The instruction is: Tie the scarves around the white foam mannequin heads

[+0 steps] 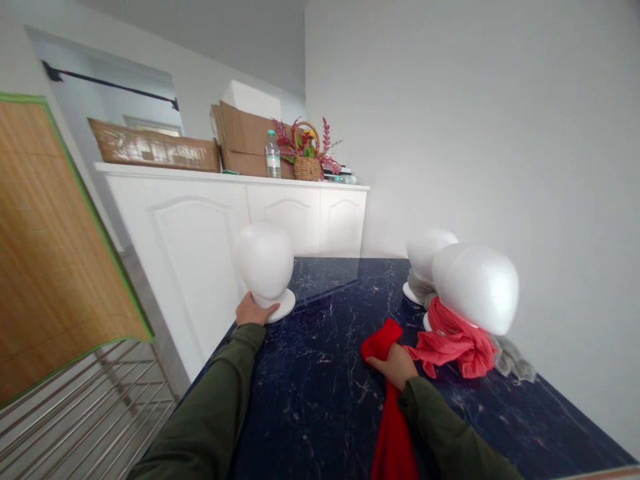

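Note:
My left hand is wrapped round the neck of a white foam mannequin head, just above its round base, at the table's left edge. Bright red cloth, which looks like a scarf, is gripped in my right hand. One end bunches above the fingers and the rest trails down toward me past the bottom of the view. To the right of that hand stand two more white heads. The nearer head has a coral-red scarf about its neck, and the farther head has grey cloth round its neck.
Everything rests on a dark blue marbled table. Grey fluffy cloth lies by the nearer head. Behind is a white cabinet bearing cardboard boxes, a water bottle and a flower basket. A metal rack stands left.

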Motion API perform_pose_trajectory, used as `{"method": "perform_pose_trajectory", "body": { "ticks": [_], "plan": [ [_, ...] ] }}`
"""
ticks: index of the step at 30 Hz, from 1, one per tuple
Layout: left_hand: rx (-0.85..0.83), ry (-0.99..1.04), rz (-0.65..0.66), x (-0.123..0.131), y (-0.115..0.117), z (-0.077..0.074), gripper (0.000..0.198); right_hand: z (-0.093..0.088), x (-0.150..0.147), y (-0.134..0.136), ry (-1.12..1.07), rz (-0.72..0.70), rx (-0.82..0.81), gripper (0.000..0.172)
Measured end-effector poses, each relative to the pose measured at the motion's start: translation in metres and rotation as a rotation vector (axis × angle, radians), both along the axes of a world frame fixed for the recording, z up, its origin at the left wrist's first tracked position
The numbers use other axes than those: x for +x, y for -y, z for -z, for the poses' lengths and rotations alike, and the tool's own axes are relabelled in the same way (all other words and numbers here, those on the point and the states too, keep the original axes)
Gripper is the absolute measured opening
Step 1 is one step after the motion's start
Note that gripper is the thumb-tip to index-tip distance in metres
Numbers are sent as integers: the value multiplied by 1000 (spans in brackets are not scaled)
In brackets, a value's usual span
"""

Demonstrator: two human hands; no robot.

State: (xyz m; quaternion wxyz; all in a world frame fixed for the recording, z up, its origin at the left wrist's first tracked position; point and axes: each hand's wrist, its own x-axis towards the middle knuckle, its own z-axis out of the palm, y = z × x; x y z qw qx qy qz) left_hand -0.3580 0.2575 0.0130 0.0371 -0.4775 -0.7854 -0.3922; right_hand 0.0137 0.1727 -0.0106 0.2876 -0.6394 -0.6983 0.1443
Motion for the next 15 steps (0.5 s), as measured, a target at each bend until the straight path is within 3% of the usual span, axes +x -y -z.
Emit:
{"method": "perform_pose_trajectory", "body": {
  "ticks": [4,8,10,12,15],
  "plan": [
    [7,-5,-4,7,6,-4,75,-4,1,4,-272,-145,-42,26],
    [72,40,38,32,24,-9,78,-12,13,18,-1021,-61,-119,37],
    [126,52,90,51,41,-12,76,-19,26,35,-1424,-11,-232,39],
    [166,51,164,72,63,-13,72,-25,43,58,-1693,-17,-365,36],
    [193,29,335,104,102,-12,68,-31,73,96,-1808,-29,-456,29]
  ]
}}
